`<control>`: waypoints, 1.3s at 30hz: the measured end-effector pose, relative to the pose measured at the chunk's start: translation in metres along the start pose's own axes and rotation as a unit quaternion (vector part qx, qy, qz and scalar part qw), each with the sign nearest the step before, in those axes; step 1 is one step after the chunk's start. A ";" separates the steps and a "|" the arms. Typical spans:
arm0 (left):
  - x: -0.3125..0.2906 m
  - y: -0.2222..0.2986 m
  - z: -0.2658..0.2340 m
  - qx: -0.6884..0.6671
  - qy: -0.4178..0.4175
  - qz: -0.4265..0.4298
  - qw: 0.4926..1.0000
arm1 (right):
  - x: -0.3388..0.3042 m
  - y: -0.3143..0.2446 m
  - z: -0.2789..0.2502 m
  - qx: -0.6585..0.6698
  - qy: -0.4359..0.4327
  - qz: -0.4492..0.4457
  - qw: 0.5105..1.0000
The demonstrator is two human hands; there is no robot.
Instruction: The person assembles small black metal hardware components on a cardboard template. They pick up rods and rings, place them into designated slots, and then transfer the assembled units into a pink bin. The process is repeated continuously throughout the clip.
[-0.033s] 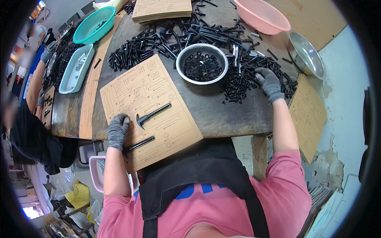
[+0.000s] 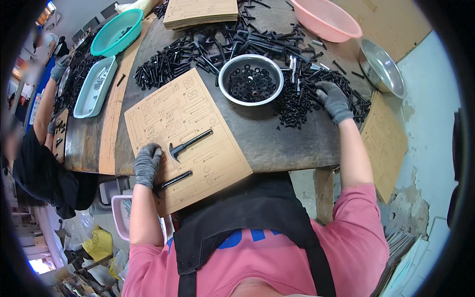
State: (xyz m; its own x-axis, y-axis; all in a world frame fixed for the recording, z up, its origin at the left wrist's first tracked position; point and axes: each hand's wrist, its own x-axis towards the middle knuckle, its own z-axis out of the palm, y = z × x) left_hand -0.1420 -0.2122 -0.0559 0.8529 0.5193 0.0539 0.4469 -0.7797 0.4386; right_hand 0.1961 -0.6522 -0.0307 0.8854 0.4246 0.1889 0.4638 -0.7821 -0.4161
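My left hand (image 2: pixel 148 165), in a grey knit glove, closes over the left edge of a printed cardboard sheet (image 2: pixel 225 148). The sheet lies slanted and juts over the table's near edge. On it rest a black T-shaped puller part (image 2: pixel 190 142) and, closer to me, a second black rod-like part (image 2: pixel 176 179), one end of it beside my wrist. Farther right, my gloved right hand (image 2: pixel 335 102) dips with bent fingers into a heap of small black bolts (image 2: pixel 296 109). What its fingertips pinch is too small to make out. A steel bowl (image 2: pixel 223 89) of black nuts and washers stands between the hands.
Longer black bolts (image 2: pixel 161 67) and puller parts heap behind the bowl. A cardboard stack (image 2: pixel 200 12), a pink basin (image 2: pixel 329 22) and a tilted steel bowl (image 2: pixel 381 67) stand farther back. Teal tubs (image 2: pixel 106 42) sit left, where a co-worker's gloved hand (image 2: pixel 60 67) shows.
My right hand has shifted very slightly left and away from me over the small bolts. My left hand, the sheet and the parts on it stay in place.
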 end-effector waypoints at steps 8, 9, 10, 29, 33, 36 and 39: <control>0.001 -0.012 0.008 -0.075 -0.006 -0.031 0.997 | 0.096 -0.032 0.034 -0.111 -0.054 0.003 0.992; 0.001 -0.013 0.009 -0.069 -0.002 -0.036 0.997 | 0.109 -0.035 0.041 -0.142 -0.053 0.042 0.988; 0.002 -0.014 0.009 -0.072 -0.005 -0.031 0.997 | 0.118 -0.034 0.045 -0.135 -0.062 0.065 0.987; -0.001 0.002 0.001 0.003 -0.020 -0.021 1.000 | 0.095 -0.175 0.037 0.043 -0.023 -0.215 0.975; -0.002 0.005 -0.002 -0.008 -0.021 -0.024 0.999 | 0.036 -0.260 0.080 0.042 -0.299 -0.302 0.904; -0.003 0.008 -0.004 -0.026 -0.037 -0.041 0.998 | 0.003 -0.293 0.116 0.130 -0.306 -0.263 0.906; -0.002 0.009 -0.006 -0.020 -0.034 -0.030 0.999 | -0.011 -0.297 0.133 0.122 -0.318 -0.272 0.900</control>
State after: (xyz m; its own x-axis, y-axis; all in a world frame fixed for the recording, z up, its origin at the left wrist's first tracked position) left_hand -0.1419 -0.2179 -0.0469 0.8417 0.5388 -0.0340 0.4882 -0.7327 0.4741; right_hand 0.0449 -0.3637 -0.0277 0.2976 0.9502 -0.0924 0.7350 -0.2897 -0.6130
